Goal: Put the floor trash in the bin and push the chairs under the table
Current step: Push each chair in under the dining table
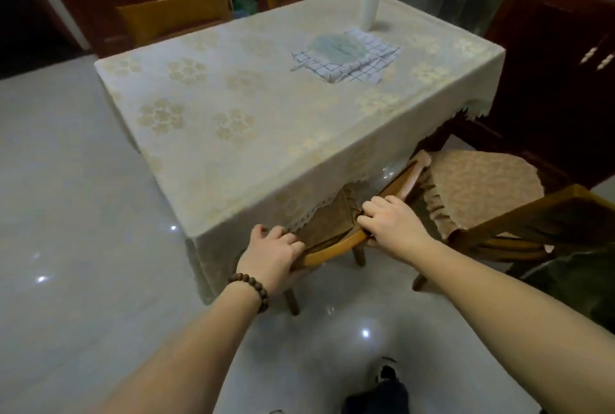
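At 6 o'clock, nearest the camera, the glossy tiled floor (83, 247) shows only light reflections and the person's dark shoe (382, 390) — no trash is visible on the stretch in view, and no bin can be seen, so whether that half of the task is finished cannot be told from here.

Just beyond, both hands are on the curved wooden back of a chair (329, 247). The left hand (273, 252), with a bead bracelet (249, 290) on the wrist, has its fingers curled over the rail's left end; the right hand (389, 222) is closed around the rail's right part. The seat is already mostly beneath the lace hem of the tablecloth (233, 120), so this chair looks nearly home.

At 3 o'clock a second chair (479, 187) with a ruffled cushion stands clear of the table (482, 47), its seat fully exposed — it probably still needs pushing in.

Toward 11 and 12 o'clock, two yellow-backed chairs (173, 17) sit close against the far side, seemingly in place.
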The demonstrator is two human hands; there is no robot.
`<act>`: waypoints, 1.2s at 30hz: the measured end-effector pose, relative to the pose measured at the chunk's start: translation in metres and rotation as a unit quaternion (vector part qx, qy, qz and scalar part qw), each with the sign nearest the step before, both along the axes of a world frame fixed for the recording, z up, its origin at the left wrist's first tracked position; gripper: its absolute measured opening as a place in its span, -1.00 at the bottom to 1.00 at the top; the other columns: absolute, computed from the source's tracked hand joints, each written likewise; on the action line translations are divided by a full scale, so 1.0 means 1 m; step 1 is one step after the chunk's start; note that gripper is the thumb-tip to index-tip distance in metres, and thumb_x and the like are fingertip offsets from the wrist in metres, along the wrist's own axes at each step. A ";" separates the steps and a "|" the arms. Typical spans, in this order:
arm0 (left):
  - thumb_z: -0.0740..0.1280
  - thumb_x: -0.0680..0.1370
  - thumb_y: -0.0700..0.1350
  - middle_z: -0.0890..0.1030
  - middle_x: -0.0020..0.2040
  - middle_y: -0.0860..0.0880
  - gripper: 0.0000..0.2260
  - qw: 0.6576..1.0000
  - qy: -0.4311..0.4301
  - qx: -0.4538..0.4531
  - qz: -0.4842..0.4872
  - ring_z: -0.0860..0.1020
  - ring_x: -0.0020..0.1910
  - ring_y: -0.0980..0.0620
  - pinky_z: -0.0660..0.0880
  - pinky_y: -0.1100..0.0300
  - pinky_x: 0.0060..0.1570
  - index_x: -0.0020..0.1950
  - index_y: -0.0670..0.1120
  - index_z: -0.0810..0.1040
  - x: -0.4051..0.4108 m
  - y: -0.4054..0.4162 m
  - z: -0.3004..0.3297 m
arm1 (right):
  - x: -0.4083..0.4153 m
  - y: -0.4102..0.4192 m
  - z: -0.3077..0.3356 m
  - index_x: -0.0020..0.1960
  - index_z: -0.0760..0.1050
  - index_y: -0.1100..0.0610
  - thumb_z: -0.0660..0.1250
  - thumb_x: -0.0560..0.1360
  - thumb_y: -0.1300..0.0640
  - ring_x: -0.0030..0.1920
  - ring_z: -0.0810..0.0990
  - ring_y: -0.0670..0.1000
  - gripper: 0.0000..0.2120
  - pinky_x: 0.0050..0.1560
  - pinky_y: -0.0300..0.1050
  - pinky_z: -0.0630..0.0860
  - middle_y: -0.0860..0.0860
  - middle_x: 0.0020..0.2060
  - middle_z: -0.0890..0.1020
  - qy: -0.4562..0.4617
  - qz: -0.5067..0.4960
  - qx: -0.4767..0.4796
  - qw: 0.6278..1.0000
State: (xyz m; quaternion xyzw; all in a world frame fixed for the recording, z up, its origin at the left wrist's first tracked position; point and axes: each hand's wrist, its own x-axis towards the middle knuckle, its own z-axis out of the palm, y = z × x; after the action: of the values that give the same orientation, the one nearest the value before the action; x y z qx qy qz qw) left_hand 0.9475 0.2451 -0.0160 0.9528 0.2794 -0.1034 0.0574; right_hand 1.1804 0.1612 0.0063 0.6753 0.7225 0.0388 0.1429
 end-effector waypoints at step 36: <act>-0.19 0.15 0.66 0.19 0.54 -0.06 0.16 0.902 0.009 0.069 0.425 0.13 0.50 -0.12 -0.04 -0.06 0.48 0.56 -0.05 0.05 0.078 0.036 -0.008 | 0.117 0.074 -0.049 0.48 0.14 -0.16 -0.28 0.32 -0.57 0.48 -0.37 0.10 -0.12 0.36 0.41 -0.37 0.05 0.54 -0.10 0.182 -0.068 0.061 0.979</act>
State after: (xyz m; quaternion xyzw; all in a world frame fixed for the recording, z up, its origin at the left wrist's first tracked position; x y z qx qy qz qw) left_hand 1.0254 0.2811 -0.0244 0.7441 0.6650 -0.0579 0.0276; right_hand 1.2971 0.2349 -0.0423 0.7262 0.6850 -0.0501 -0.0300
